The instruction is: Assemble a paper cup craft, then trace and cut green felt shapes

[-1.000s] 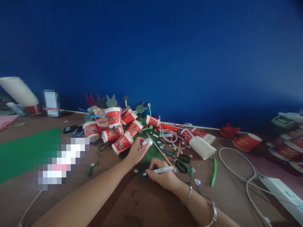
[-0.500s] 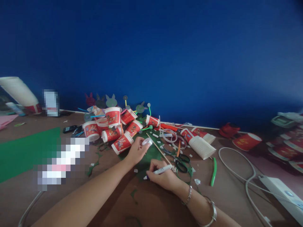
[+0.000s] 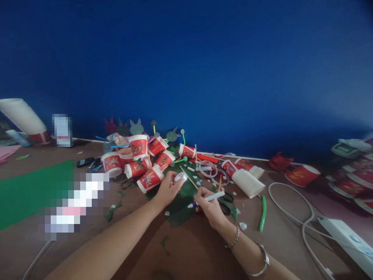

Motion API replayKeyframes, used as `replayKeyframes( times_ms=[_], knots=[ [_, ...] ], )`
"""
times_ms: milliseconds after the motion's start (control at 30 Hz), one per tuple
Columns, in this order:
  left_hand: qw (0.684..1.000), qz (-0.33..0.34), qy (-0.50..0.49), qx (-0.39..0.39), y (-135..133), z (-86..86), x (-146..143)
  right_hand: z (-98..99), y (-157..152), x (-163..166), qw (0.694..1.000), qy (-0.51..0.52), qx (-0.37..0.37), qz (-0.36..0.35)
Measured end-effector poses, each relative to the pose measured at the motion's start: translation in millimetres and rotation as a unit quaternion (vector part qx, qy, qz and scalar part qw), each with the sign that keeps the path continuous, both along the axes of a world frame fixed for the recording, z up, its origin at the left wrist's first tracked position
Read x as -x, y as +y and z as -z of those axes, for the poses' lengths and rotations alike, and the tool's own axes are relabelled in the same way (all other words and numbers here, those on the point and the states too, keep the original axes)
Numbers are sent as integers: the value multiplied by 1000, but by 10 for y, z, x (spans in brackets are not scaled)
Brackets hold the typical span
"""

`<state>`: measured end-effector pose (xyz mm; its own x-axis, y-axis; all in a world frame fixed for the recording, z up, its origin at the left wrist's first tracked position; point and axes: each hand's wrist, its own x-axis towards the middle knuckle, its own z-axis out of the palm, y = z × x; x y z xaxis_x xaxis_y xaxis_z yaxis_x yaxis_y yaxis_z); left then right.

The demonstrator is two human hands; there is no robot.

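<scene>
My left hand (image 3: pixel 167 190) is closed on a roll of tape (image 3: pixel 181 177), a small whitish ring pinched between thumb and fingers over dark green paper (image 3: pixel 178 216). In my right hand (image 3: pixel 212 210) is a white marker pen (image 3: pixel 216 195) with a purple section near its tip, gripped in a writing hold. Its tip points left, towards the green paper; whether it touches I cannot tell. Black-handled scissors (image 3: pixel 227 196) lie partly hidden behind my right hand. A thin wooden stick (image 3: pixel 189 177) slants between the two hands.
Red paper cups (image 3: pixel 138 146) with paper animal heads pile up ahead. Stacked cups (image 3: pixel 249 182) lie to the right, near a green tube (image 3: pixel 263 213), a white cable (image 3: pixel 303 229) and a power strip (image 3: pixel 345 235). Green sheet (image 3: pixel 37 190) lies left. Paper scraps are scattered around.
My right hand has moved forward and slightly right with the marker pen, now covering more of the scissors. My left hand stays nearly in place with the roll of tape.
</scene>
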<state>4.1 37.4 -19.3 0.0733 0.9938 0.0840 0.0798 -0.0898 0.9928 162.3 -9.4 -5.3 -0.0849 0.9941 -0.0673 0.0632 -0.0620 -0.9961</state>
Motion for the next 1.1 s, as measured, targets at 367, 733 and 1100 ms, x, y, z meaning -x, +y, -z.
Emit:
replayKeyframes(
  times_ms=[367,733,1100],
  knots=[
    [1000,12,14,-8,-23,-6,24,-43,-56,58,978,-187,-62,-61],
    [1000,10,17,-10,-25,-15,30,-31,-48,59,976,-200,-80,-33],
    [1000,10,21,-13,-24,-21,31,-22,-55,53,972,-217,-84,-34]
  ],
)
